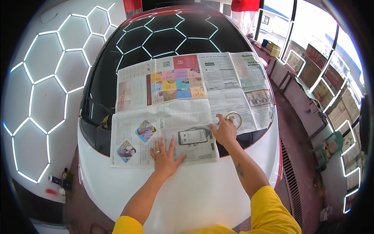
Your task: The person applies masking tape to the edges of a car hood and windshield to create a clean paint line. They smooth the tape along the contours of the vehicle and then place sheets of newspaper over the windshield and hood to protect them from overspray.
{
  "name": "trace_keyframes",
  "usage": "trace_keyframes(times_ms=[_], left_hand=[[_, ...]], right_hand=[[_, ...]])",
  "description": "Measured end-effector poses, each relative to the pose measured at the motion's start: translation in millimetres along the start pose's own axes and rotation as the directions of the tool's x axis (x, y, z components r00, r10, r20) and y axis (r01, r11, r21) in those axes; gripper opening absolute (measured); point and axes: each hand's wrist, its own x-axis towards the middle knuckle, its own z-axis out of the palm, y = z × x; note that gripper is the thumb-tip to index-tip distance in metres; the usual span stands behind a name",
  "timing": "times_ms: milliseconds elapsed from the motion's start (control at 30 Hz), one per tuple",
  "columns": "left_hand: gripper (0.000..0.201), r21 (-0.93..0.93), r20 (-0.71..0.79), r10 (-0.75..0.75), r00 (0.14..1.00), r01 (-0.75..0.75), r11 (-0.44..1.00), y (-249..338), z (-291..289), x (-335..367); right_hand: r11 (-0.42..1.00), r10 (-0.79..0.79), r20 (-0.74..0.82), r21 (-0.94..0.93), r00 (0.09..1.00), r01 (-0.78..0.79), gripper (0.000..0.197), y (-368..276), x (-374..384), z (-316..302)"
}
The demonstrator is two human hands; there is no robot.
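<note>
Sheets of newspaper (183, 93) lie spread over the dark rear windshield and the white panel below it on a car. My left hand (166, 159) rests flat on the lower newspaper with its fingers spread, a ring on one of them. To the right, my right hand (226, 132) is at the inner edge of the right-hand sheets, thumb and index finger reaching to the seam. A cream-rimmed roll of tape (240, 120) sits at the outer fingers of that hand, which appear hooked into it. The fingertips under the roll are partly hidden.
The car's white panel (191, 191) lies below the newspaper, its dark glass (163, 35) above. On the left stands a wall with glowing hexagon lights (39, 82). At the right are a green chair (329, 150), a floor grate (290, 183) and windows.
</note>
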Motion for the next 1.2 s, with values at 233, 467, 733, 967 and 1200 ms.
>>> trace_keyframes(times_ms=[233,467,733,967,1200], left_hand=[[0.099,0.025,0.012,-0.022,1.0,0.021,0.999,5.7,1.1,-0.5],[0.097,0.033,0.029,-0.037,0.999,0.036,0.999,10.1,0.3,0.5],[0.096,0.016,0.037,-0.028,0.999,0.027,1.0,9.3,3.8,17.3],[0.094,0.055,0.061,-0.037,0.997,0.034,0.998,8.3,-4.6,21.6],[0.094,0.051,0.065,-0.043,0.997,0.039,0.998,18.4,-1.5,25.4]], right_hand=[[0.975,0.143,0.192,0.14,0.971,-0.171,0.06,-15.4,52.6,4.3],[0.964,0.194,0.159,0.154,0.968,-0.218,0.057,-13.7,65.1,12.6],[0.949,0.213,0.077,0.222,0.974,-0.225,0.047,-15.0,72.3,17.6],[0.965,0.188,0.077,0.173,0.979,-0.198,0.042,-14.9,70.5,18.8],[0.976,0.115,-0.018,0.188,0.993,-0.11,0.039,-1.0,62.0,17.4]])
